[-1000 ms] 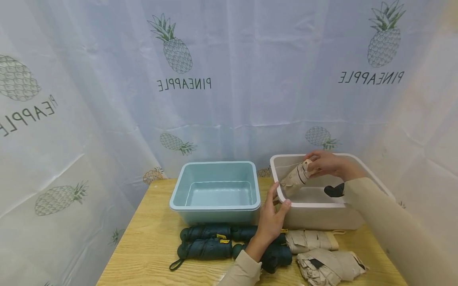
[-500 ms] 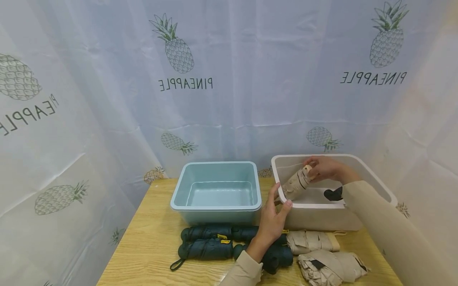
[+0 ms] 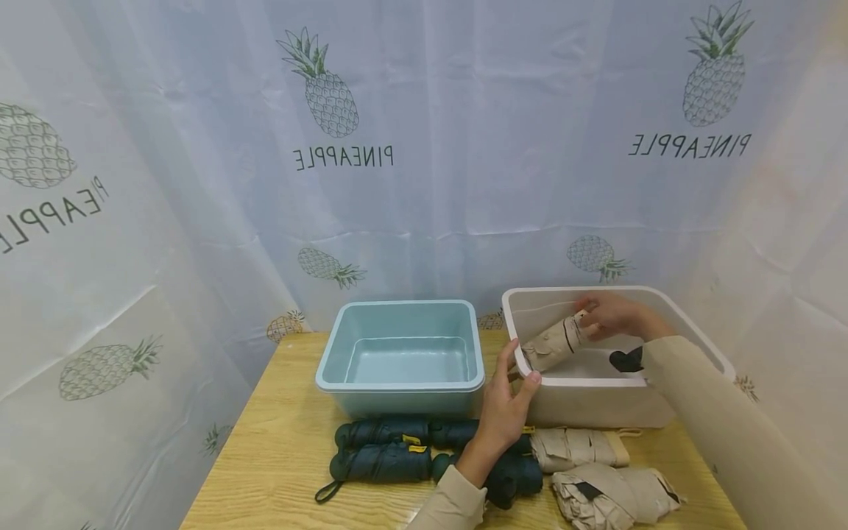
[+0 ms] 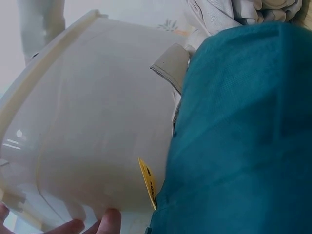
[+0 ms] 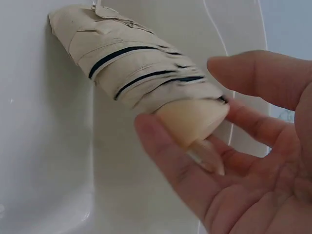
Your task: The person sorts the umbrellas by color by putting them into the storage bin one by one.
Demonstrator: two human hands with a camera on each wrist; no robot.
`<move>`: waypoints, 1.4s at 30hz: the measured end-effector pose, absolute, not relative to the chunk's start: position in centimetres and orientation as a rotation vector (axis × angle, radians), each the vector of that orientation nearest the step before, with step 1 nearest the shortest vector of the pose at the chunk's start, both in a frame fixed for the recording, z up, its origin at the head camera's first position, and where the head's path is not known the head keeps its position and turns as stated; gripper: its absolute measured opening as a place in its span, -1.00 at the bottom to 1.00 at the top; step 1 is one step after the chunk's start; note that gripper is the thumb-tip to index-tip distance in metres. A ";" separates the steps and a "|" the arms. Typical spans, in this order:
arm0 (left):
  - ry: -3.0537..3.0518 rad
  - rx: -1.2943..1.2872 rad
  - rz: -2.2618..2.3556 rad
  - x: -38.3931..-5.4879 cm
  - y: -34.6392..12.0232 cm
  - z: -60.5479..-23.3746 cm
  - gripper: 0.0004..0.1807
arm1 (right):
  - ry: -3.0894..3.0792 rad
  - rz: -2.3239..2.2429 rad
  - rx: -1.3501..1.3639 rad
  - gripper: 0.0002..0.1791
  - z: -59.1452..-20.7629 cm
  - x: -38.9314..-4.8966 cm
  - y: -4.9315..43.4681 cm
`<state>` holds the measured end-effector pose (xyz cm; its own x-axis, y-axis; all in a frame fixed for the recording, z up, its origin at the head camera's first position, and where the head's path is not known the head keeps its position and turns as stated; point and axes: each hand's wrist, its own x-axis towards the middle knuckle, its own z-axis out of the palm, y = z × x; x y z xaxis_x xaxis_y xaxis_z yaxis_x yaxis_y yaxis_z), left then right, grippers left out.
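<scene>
A beige folding umbrella (image 3: pixel 555 346) with dark stripes leans slantwise inside the whitish bin (image 3: pixel 596 381) on the right, at its left end. Around the umbrella's handle end, my right hand (image 5: pixel 263 131) has its fingers and thumb spread; the thumb stands apart from the fabric. My left hand (image 3: pixel 503 412) braces the bin's near left corner, thumb at the front rim and fingers along the left side. Under my left forearm lie dark teal folded umbrellas (image 3: pixel 384 462), one of them large in the left wrist view. Two more beige umbrellas (image 3: pixel 616 493) lie to their right.
A light blue bin (image 3: pixel 400 387) stands left of the whitish one on the wooden table (image 3: pixel 265 442). A small black object (image 3: pixel 625 360) shows beside the right sleeve. A pineapple-print curtain (image 3: pixel 450 184) hangs behind and at both sides.
The beige umbrella has sunk lower into the whitish bin and tilted flatter. My right hand has moved slightly right and its fingers have loosened. The left hand stays at the corner.
</scene>
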<state>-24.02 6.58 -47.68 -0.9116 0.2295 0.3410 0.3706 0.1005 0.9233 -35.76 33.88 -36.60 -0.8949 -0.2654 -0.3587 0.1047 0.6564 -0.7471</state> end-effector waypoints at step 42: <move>-2.264 -0.596 -1.947 -24.3 6.9 -47.6 -0.30 | 2.912 -1.143 -0.711 -0.67 -33.7 -23.0 35.4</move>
